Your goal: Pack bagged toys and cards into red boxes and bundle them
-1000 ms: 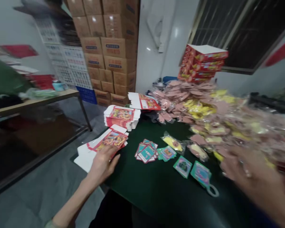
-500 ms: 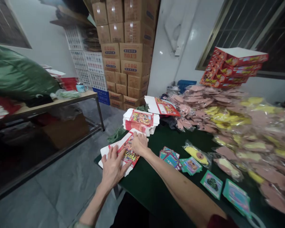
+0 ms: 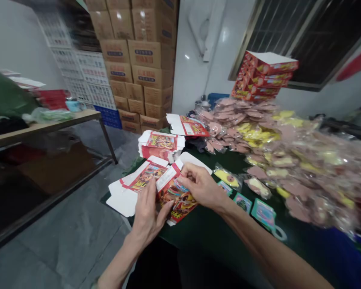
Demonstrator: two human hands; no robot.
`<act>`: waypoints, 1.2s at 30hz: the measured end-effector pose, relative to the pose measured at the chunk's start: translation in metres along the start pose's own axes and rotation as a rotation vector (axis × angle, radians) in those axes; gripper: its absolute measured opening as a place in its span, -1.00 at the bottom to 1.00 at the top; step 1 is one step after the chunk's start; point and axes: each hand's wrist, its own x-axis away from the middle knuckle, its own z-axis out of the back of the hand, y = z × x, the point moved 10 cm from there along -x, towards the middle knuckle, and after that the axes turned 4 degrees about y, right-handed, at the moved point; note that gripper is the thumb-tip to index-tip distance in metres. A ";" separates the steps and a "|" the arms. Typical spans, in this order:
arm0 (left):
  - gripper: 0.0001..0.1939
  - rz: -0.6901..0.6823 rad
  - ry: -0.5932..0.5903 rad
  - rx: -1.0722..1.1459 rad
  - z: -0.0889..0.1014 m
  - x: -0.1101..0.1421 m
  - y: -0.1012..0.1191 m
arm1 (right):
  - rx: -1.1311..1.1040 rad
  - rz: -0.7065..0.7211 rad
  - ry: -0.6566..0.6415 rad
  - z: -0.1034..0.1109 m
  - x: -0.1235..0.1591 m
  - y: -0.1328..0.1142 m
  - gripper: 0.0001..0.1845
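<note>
A red printed cardboard carton (image 3: 182,202) with white flaps is tilted over the near edge of the table. My right hand (image 3: 203,185) pinches it near its top right, fingers curled in. At its left side is my left hand (image 3: 147,214), thumb across the printed face and fingers along the edge; the fingertips' grip is partly hidden. Another flat carton (image 3: 146,176) with white flaps lies to the left, partly under my left hand. Just behind stands a pile of flat printed cartons (image 3: 161,141).
Bagged pink and yellow plush-like pieces (image 3: 258,134) heap up on the right, with stacked red display boxes (image 3: 264,76) behind. Card piles (image 3: 263,212) lie on the dark green table (image 3: 210,233). Brown cartons (image 3: 150,76) rise at the back; a side table (image 3: 87,116) is left.
A carton is now tilted up between my hands, to the right of the flat one. My right hand has moved right and closed on its edge. The view has swung right.
</note>
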 end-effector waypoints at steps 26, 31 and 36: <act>-0.73 0.876 -0.297 1.156 -0.114 0.037 0.065 | 0.198 0.077 0.805 0.142 0.165 0.040 -0.73; -0.70 0.771 -0.348 1.075 -0.123 0.040 0.063 | -0.163 -0.039 0.682 0.110 0.152 0.094 -0.60; -0.72 0.642 -0.392 1.006 -0.119 0.037 0.065 | -0.074 0.063 0.630 0.110 0.156 0.086 -0.41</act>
